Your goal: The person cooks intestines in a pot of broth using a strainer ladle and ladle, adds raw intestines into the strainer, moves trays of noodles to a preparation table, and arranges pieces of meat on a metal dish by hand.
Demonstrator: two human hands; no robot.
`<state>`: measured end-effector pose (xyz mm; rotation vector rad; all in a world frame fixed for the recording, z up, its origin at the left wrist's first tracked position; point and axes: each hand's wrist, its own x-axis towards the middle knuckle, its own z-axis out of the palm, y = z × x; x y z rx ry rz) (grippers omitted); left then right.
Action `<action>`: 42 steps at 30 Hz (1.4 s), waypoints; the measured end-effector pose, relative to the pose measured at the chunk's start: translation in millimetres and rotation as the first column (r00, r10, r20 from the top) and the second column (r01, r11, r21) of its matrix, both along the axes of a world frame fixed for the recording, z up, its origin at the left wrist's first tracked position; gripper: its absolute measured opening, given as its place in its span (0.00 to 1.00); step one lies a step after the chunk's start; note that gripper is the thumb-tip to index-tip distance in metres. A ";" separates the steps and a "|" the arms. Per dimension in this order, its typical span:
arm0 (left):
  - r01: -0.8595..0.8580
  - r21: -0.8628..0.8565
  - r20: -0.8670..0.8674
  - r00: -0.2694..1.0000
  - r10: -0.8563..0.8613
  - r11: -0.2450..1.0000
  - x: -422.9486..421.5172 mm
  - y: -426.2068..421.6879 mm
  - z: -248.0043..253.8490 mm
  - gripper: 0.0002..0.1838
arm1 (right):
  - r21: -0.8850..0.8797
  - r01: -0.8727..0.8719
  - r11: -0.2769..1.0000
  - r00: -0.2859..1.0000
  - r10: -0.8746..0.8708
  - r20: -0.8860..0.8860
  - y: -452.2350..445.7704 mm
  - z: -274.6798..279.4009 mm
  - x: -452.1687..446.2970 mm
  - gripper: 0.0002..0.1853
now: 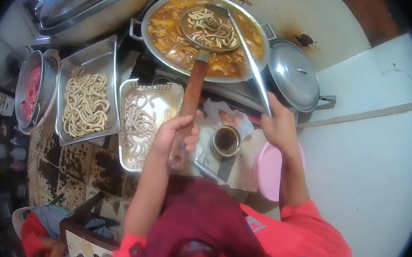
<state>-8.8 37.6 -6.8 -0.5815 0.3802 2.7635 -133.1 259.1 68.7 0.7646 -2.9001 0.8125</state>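
I'm watching the big pot [143, 29] at the far centre, full of orange-brown stew, bubbles at the surface. Left of it, a steel tray [110, 63] heaped with pale coiled tubes; nearer, a white basket [163, 102] with more spread inside! Right of the pot, a lidded pan [293, 67]. Now the wooden-handled strainer [195, 84]: my left hand [179, 133] is wrapped firmly round its handle, its round mesh end out over the stew; whether its underside dips in, I can't tell. And my right hand [279, 122] has closed on the long steel utensil [253, 63], slanting far and left, its head at the strainer's far side. Near centre, between my hands, a bowl [239, 142] of dark liquid. Smallest, the pale tubes [214, 27], piled in the strainer!
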 end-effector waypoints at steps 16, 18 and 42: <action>0.035 -0.046 0.015 0.999 -0.035 0.998 -1.7 -3.7 2.2 0.16 | -0.518 0.808 0.282 -0.021 0.891 0.453 7.9 -8.4 -54.5 0.20; 0.028 -0.058 0.013 1.000 -0.028 0.998 -1.4 -3.5 -0.4 0.16 | -0.552 0.774 0.312 0.044 0.842 0.537 9.2 5.2 -49.1 0.19; 0.017 0.001 -0.013 1.000 -0.017 1.000 -0.6 -1.9 -6.4 0.16 | 0.399 -0.064 0.915 0.985 0.121 -0.119 10.6 41.9 -46.9 0.26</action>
